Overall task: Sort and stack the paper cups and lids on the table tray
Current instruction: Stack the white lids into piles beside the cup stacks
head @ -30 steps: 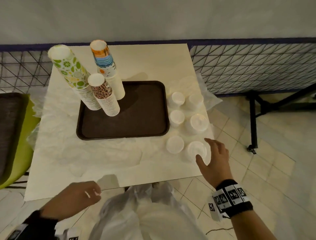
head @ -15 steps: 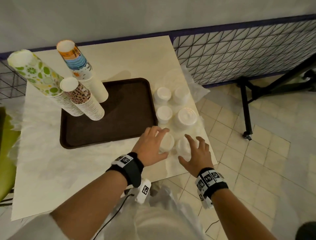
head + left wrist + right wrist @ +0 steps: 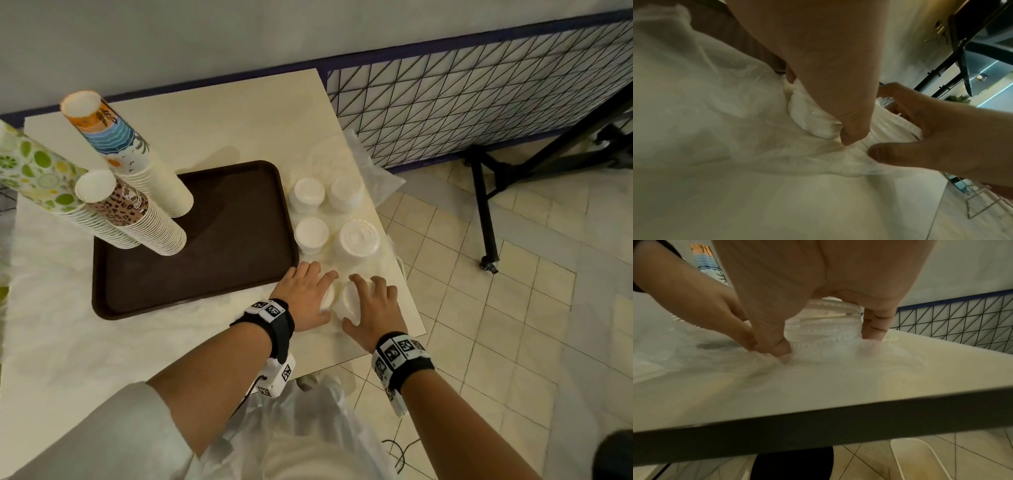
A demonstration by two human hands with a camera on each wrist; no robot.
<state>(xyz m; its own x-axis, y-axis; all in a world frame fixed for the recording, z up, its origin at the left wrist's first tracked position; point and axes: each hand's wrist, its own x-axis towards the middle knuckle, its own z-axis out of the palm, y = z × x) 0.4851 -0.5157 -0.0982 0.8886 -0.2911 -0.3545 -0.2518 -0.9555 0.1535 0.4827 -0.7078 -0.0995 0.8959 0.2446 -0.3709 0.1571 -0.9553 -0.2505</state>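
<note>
Three tall stacks of paper cups stand at the left of the brown tray (image 3: 222,267): a lime-print stack (image 3: 41,171), an orange-and-blue stack (image 3: 120,144) and a leopard-print stack (image 3: 130,212). Right of the tray stand several short white lid stacks (image 3: 310,233). My left hand (image 3: 308,294) curls over the near small white lid stack (image 3: 327,298) (image 3: 809,116). Beside it my right hand (image 3: 371,305) grips a wider clear ribbed lid stack (image 3: 351,296) (image 3: 824,327), thumb on one side and fingers on the other. Both stacks rest on the table.
Crinkled clear plastic film (image 3: 376,178) lies under and behind the lids. The table's right edge (image 3: 416,308) and front edge (image 3: 818,415) are close to my right hand. A wire fence panel (image 3: 479,102) and a black stand (image 3: 486,219) are to the right.
My left hand came up from below the table's front edge and closed over the small lid stack. My right hand settled down round the wider stack. The view shifted to the right.
</note>
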